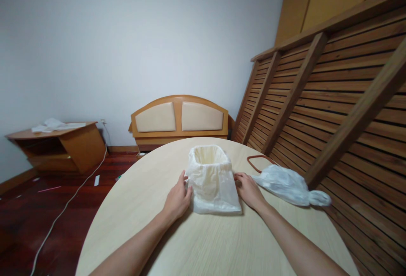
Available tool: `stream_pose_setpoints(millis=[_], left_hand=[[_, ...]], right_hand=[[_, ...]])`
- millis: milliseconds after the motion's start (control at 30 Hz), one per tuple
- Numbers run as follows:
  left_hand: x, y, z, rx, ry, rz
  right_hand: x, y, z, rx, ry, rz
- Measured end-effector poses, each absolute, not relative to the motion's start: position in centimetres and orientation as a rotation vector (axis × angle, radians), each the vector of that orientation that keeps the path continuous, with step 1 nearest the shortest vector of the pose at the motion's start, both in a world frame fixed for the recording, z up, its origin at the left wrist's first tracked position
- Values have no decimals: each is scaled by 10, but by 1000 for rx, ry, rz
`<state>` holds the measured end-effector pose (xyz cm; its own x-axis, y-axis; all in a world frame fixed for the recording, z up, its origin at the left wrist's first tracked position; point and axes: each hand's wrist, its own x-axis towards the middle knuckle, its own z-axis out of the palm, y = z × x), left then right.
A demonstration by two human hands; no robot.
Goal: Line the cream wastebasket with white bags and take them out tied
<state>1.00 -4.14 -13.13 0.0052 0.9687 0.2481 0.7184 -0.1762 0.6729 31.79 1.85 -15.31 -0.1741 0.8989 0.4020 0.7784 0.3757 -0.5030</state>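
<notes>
The bag-lined bin [211, 174] stands mid-table [206, 246] between both hands, the left hand [177, 200] flat and loose against it, the right hand [250, 190] curled at its side, whether gripping I cannot tell.

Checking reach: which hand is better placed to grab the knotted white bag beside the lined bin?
Right, probably. The right hand sits at the right side of the lined bin, close to the knotted bag. The left hand is across the bin from it.

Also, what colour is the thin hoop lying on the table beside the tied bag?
The hoop is reddish brown; the head view shows it best.
</notes>
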Motion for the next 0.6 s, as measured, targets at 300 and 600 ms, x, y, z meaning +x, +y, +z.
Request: stream_pose_setpoints(millis=[300,600], left_hand=[[6,-40,-138,2091,1847,825],[5,-38,-143,2070,1851,925]], right_hand=[[323,20,-151,-1452,-2000,179],[328,22,-149,-1483,-1887,133]])
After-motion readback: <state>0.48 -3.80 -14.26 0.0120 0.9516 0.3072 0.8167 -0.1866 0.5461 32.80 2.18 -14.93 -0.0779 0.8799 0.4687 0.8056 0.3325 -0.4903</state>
